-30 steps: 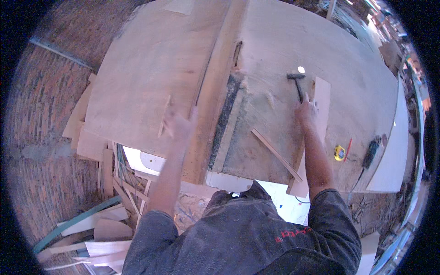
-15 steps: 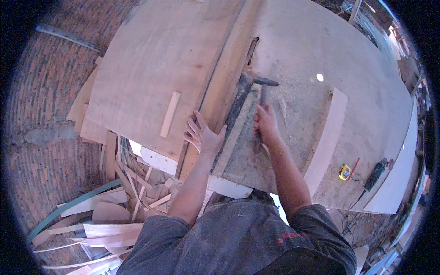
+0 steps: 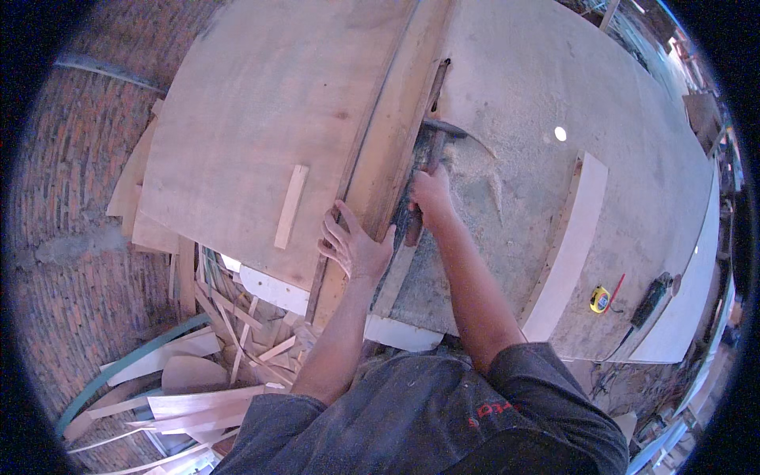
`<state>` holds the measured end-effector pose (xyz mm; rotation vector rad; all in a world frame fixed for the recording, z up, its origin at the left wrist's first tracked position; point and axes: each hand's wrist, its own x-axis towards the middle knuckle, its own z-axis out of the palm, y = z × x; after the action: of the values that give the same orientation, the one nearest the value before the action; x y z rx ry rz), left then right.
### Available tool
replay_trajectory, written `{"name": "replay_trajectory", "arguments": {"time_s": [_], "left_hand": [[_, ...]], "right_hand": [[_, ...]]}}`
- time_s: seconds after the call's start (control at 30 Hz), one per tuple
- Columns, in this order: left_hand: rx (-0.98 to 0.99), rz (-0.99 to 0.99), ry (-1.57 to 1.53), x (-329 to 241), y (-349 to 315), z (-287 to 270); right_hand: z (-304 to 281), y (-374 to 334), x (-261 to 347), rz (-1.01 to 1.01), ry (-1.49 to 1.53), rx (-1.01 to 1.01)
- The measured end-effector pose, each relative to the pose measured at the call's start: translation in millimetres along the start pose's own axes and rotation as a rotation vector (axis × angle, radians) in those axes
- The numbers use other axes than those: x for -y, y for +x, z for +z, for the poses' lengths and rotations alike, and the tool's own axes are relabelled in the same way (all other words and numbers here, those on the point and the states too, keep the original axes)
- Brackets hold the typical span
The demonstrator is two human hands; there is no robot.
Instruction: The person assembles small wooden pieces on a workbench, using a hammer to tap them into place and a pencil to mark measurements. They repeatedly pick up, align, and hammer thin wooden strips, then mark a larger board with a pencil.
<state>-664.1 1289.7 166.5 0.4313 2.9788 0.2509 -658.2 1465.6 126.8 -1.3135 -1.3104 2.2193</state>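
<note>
My right hand [image 3: 430,192] is closed around the wooden handle of a hammer [image 3: 446,128]. The hammer's dark head lies against the right edge of a long wooden board [image 3: 385,150], which runs away from me across the bench. Resting on that board, my left hand [image 3: 354,244] has its fingers spread across the width and its thumb near the right edge. A narrow dark slot [image 3: 438,85] shows beside the board, beyond the hammer head. Sawdust [image 3: 483,170] lies scattered to the right of the hammer.
A short wood strip [image 3: 292,207] lies left of the board. To the right are a curved plywood strip [image 3: 571,237], a yellow tape measure [image 3: 600,299], a red pencil [image 3: 617,285] and a dark power tool [image 3: 652,299]. Wood offcuts [image 3: 214,396] pile up at lower left, near a brick surface [image 3: 67,174].
My right hand and the hammer have moved left, bringing the hammer head to the board's edge. My left hand stays in place on the board.
</note>
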Motion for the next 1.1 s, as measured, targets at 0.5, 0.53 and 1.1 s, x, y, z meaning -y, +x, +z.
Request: {"name": "replay_trajectory", "arguments": {"time_s": [0.5, 0.53, 1.1], "left_hand": [[0.015, 0.003, 0.014, -0.6, -2.3, -4.1], [-0.001, 0.010, 0.014, -1.1, -1.6, -4.5], [-0.076, 0.082, -0.193, 17.5, -14.2, -19.4]], "right_hand": [[12.0, 5.0, 15.6, 0.122, -0.060, -0.078], [4.9, 8.1, 16.4, 0.085, -0.150, -0.129], [-241.9, -134.8, 17.8, -0.399, -1.359, -0.498]]}}
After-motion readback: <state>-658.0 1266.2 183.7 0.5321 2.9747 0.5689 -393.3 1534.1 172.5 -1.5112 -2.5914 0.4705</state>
